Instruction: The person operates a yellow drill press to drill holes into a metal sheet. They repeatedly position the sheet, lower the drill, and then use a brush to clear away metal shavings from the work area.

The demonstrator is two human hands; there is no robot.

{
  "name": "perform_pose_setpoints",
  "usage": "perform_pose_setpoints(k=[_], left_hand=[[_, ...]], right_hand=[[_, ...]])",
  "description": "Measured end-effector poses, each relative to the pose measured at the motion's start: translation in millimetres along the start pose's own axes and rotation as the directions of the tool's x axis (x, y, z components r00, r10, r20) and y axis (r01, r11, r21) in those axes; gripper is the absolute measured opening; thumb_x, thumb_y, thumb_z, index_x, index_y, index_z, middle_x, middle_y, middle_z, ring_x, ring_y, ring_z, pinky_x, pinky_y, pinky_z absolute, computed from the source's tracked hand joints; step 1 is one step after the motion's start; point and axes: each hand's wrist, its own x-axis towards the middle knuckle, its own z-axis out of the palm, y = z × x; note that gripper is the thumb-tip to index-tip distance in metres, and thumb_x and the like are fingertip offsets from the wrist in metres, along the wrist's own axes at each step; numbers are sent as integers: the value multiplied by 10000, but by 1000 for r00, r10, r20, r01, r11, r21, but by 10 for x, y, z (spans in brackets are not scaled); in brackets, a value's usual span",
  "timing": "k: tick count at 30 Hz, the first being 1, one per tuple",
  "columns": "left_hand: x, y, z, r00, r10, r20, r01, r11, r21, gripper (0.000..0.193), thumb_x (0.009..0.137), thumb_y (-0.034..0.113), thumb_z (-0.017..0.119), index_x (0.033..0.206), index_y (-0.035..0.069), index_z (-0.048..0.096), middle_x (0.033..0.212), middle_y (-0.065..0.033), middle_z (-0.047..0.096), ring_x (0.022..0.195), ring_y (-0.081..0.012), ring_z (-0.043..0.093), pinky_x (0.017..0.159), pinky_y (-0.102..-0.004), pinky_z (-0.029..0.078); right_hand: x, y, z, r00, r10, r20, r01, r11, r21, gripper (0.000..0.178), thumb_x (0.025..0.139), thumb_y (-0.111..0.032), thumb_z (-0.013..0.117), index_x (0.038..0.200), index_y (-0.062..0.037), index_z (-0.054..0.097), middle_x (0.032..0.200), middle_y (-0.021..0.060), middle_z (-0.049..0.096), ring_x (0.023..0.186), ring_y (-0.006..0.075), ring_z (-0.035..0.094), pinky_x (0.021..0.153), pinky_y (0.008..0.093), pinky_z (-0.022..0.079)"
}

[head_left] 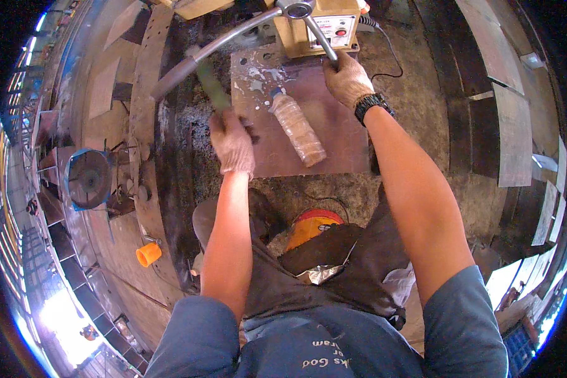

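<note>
Left hand (pixel 232 143) grips brush (pixel 211 85), right hand (pixel 346 79) grips handle (pixel 321 41); bottle (pixel 298 130) lies between.

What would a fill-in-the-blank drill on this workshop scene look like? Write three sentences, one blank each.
1. The right hand has its grip on a spoke handle of the ____ machine.
2. A clear plastic ____ lies on the rusty steel plate.
3. The left hand holds a ____-handled brush.

Missing words: beige; bottle; green

rusty matt steel plate (pixel 334 135), clear plastic bottle (pixel 298 129), cloth gloves, shiny metal handle (pixel 233 39)
</note>
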Motion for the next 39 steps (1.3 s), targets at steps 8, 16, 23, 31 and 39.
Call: perform_pose_setpoints(k=[8,16,23,31,39], left_hand=[[211,189,355,992,57,115,-51,997,-56,267,1093,321,526,1038,63,573,718,-45,577,464,-138,520,397,-325,394],[675,-670,-223,984,32,177,-143,737,661,522,996,372,566,1253,-79,628,1042,-263,742,987,-443,717,862,-496,557],[282,-800,-810,960,-190,-204,247,921,302,442,1013,320,530,1164,-84,626,866,-123,689,794,-328,700,765,-462,544],[642,-728,-1101,781,403,478,-605,294,740,248,1020,256,611,1163,65,677,1068,-220,706,1012,-447,682,863,-538,543],[1895,92,-931,450,211,868,-843,-219,491,263,955,162,655,1216,126,664,1119,-179,695,1088,-391,671,914,-507,536]], right_hand=[[58,118,40,991,-82,-104,82,997,0,411,1036,-366,569,1253,-30,659,1170,293,718,1128,487,667,961,527,536],[6,65,46,993,-90,-75,92,995,27,420,1019,-364,608,1249,-15,649,1156,284,721,1136,472,668,957,511,528],[-23,21,95,991,-107,-83,111,993,37,422,1004,-351,622,1267,-22,652,1123,273,732,1066,454,690,924,486,536],[50,133,133,983,-143,-112,145,989,11,463,997,-355,631,1276,13,652,1116,277,740,1051,439,704,924,480,533],[71,93,157,999,40,-30,-36,992,123,458,971,-315,672,1333,-34,653,1197,263,735,1143,427,697,986,477,535]])
